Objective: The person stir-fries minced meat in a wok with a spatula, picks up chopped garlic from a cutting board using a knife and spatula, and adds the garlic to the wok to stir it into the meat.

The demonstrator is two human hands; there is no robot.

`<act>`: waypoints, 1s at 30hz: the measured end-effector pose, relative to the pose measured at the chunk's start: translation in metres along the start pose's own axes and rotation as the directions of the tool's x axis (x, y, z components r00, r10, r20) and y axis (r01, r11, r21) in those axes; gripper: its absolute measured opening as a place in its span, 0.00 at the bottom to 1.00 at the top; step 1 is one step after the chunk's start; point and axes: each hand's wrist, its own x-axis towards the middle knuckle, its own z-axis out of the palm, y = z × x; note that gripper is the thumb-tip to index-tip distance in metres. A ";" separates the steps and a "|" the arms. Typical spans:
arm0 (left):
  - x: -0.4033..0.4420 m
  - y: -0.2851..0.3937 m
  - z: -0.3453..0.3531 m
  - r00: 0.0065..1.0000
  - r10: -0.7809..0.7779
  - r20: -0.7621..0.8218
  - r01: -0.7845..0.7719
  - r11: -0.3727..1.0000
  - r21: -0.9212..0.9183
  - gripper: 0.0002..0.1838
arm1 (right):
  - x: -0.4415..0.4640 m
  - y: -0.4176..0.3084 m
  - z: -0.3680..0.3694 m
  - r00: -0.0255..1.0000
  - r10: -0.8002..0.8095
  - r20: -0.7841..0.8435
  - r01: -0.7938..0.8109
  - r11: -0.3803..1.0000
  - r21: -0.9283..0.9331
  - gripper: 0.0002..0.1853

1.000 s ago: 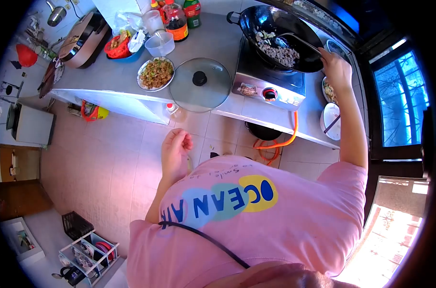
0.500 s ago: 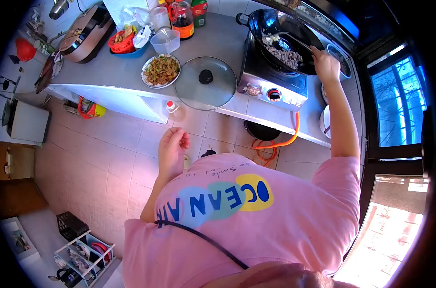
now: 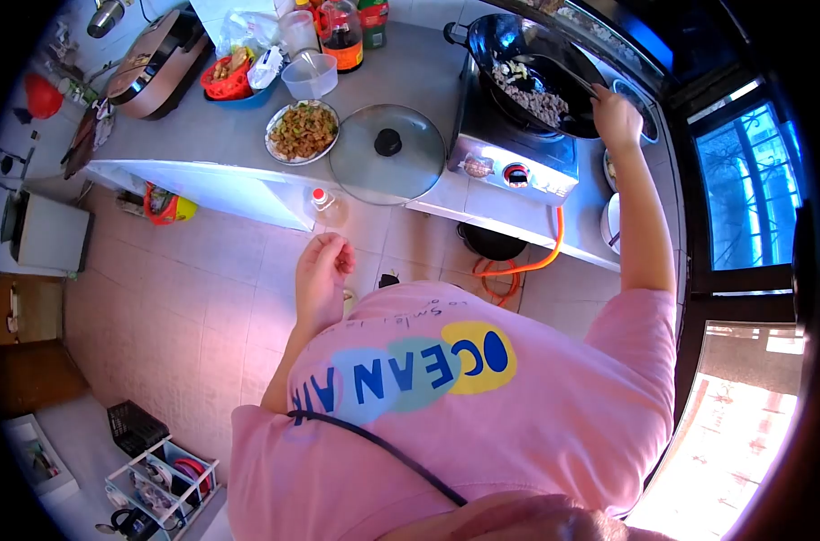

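My right hand (image 3: 617, 119) is wrapped round the handle of a spatula (image 3: 562, 72), whose head reaches down into a black wok (image 3: 599, 65). Chopped pale, greyish-pink food (image 3: 534, 101) lies in the wok, which sits on a gas stove (image 3: 473, 122). In front of my body, below the counter edge, my left hand (image 3: 322, 275) hangs with its fingers curled in and nothing visible in them. Left of the stove lies a glass lid (image 3: 360, 158) with a black knob, and beside it a plate of cooked food (image 3: 302, 132).
An orange gas hose (image 3: 547, 257) runs down from the stove. On the counter stand a clear plastic tub (image 3: 309, 77), a sauce bottle (image 3: 342, 41), a red basket (image 3: 227, 79) and a rice cooker (image 3: 160, 68). A red-capped bottle (image 3: 328, 209) stands below the counter edge.
The spatula and my right hand have shifted slightly within the wok, and the food is heaped a little differently. My left hand stays curled in about the same place.
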 end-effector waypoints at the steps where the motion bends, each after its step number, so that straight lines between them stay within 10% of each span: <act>1: 0.001 0.000 0.001 1.000 -0.002 0.001 0.002 1.000 -0.001 0.03 | 0.002 -0.002 0.003 0.997 0.044 0.060 -0.044 0.999 0.003 0.14; 30: 0.003 0.000 -0.012 1.000 -0.026 0.017 0.026 1.000 -0.001 0.04 | -0.010 -0.001 -0.010 0.989 -0.085 -0.120 0.084 0.996 -0.017 0.14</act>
